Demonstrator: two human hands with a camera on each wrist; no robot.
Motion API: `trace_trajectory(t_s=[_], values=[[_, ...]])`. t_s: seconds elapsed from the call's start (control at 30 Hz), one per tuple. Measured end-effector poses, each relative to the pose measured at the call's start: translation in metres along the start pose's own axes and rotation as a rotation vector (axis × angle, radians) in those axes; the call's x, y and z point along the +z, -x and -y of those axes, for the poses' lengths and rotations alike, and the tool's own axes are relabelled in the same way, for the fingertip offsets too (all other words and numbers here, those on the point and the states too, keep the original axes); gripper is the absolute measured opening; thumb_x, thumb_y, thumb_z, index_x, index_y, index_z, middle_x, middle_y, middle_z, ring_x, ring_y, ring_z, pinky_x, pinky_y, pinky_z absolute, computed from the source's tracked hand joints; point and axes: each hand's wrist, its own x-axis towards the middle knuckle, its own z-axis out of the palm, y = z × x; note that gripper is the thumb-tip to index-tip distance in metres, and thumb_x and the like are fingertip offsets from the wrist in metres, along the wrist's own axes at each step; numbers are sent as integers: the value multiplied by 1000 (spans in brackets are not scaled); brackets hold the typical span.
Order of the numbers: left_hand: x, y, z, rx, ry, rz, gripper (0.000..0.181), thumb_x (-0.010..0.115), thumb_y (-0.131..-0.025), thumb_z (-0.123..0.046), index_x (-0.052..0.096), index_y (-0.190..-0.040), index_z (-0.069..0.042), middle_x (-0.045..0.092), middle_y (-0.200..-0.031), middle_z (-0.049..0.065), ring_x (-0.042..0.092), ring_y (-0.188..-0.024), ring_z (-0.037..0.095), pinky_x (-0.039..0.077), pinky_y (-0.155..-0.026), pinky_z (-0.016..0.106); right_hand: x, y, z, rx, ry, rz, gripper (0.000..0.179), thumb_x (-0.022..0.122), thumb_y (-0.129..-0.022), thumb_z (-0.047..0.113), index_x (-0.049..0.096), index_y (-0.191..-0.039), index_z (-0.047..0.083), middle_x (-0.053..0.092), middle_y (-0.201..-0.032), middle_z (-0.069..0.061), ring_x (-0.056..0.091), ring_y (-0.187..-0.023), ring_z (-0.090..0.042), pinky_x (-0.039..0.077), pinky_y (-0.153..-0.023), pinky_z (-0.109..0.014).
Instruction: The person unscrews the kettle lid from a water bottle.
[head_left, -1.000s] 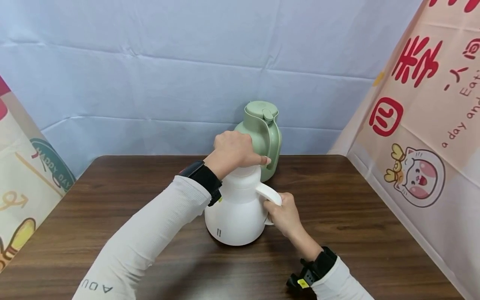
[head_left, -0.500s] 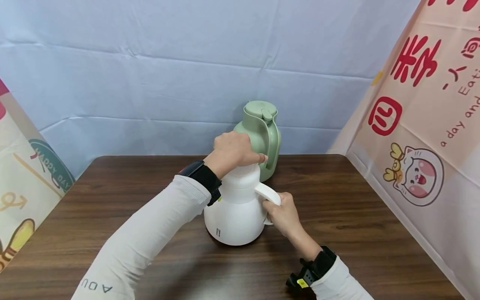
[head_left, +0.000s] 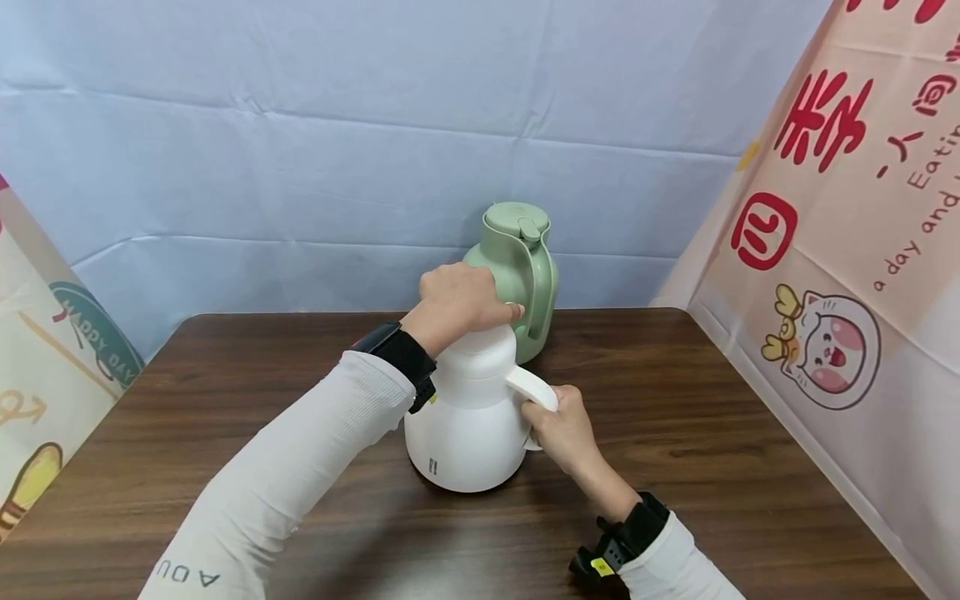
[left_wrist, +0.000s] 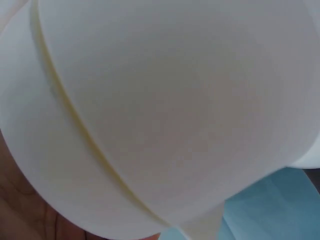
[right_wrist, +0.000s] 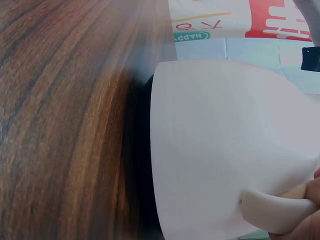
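The white jug (head_left: 467, 442) stands upright in the middle of the counter (head_left: 690, 425), well apart from the left, right and far edges; the near edge is out of view. The left hand (head_left: 459, 296) has its grip clamped over the jug's top, fingertips hidden on the far side, thumb pointing right. The right hand (head_left: 564, 427) has its grip clamped round the handle (head_left: 534, 388) on the right side. Just behind, slightly right, the green jug (head_left: 516, 265) stands near the far edge; whether the two touch cannot be told. A blue sheet (head_left: 300, 167) hangs beyond that edge. Wood spreads widely on both sides, out to printed cloths along the left (head_left: 56, 367) and right (head_left: 832, 250).
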Motion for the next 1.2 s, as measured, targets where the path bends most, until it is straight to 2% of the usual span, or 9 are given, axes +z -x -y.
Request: trace_trajectory(t_s=[0.13,0.33,0.53,0.77,0.93,1.2], values=[[0,-1,0,16,32,-2,43,50,-82,-62,64,-89,-23,56,-86,1,53,-82,22,42,-67,41,0,0,1,-1,-4,6,32,47,-71,-10,35,-47,8,34,-38,2,31,-33,-11,26,-36,-23],[0,-2,4,4,43,9,43,50,-83,-61,63,-100,-25,56,-89,2,53,-83,23,42,-69,42,1,-1,0,3,-2,23,31,47,-71,-10,35,-48,8,34,-38,2,30,-33,-11,26,-36,-24],[1,-5,7,-2,51,2,42,49,-84,-61,63,-97,-24,56,-87,2,53,-80,23,43,-66,42,0,-1,1,15,-7,16,32,48,-71,-11,35,-47,8,33,-38,2,30,-33,-12,26,-37,-24],[2,-7,9,26,164,-30,23,55,-83,-45,61,-88,-24,58,-83,1,53,-77,21,41,-61,39,0,0,2,22,-36,11,33,47,-71,-11,35,-46,8,33,-38,1,30,-34,-12,26,-37,-24],[4,-7,14,53,232,-48,15,56,-85,-37,63,-87,-23,60,-84,-1,55,-77,19,42,-61,38,1,0,1,19,-19,5,32,47,-70,-10,35,-46,8,33,-38,3,30,-34,-12,26,-37,-24],[4,-8,20,61,322,-17,18,58,-88,-39,66,-99,-26,61,-104,1,55,-88,21,43,-66,39,0,1,1,4,3,-7,31,47,-69,-10,36,-46,8,33,-37,4,30,-33,-11,26,-36,-24]])
